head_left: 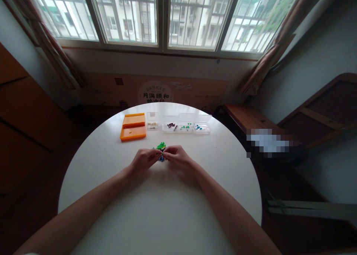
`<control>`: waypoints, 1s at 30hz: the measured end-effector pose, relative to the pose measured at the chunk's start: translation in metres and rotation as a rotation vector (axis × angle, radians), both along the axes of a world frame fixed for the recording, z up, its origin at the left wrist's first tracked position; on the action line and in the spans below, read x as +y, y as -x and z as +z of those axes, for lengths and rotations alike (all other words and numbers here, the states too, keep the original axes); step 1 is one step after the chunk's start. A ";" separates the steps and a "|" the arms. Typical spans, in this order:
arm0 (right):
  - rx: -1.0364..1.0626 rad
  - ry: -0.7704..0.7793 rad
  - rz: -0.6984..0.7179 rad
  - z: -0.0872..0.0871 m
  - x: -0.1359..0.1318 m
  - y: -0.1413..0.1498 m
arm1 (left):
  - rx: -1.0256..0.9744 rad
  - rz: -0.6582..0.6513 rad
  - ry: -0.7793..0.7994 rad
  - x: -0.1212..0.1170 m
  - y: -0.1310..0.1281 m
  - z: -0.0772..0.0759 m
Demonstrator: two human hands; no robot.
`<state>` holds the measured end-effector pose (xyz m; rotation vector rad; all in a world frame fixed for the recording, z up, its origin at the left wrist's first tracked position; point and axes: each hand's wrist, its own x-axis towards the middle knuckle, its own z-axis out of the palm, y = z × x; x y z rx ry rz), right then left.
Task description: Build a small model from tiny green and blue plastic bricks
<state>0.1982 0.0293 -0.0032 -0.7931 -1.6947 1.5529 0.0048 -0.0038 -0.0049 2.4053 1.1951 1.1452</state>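
Note:
Both my hands meet over the middle of the white round table. Between them is a small building-block model (161, 146), bright green on top with dark and blue parts lower down. Its middle is partly hidden by my fingertips. My left hand (145, 158) pinches it from the left, thumb and forefinger together. From the other side my right hand (177, 154) pinches at the same spot with closed fingers. Whether a tiny loose piece sits between the fingertips cannot be made out.
Behind the hands, an orange tray (133, 136) stands at the left on the white table (156, 210). Beside it are a small clear box (152, 127) with cream pieces and clear open boxes (185, 130) with brown, green and blue pieces. A wooden bench (248, 115) stands at the right.

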 end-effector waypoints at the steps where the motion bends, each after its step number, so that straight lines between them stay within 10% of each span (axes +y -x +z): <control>1: -0.004 -0.001 0.000 -0.001 0.000 0.000 | 0.001 0.001 -0.003 0.000 0.000 0.000; 30: 0.022 0.021 0.011 -0.002 0.001 -0.001 | -0.005 0.000 -0.008 -0.001 -0.001 0.003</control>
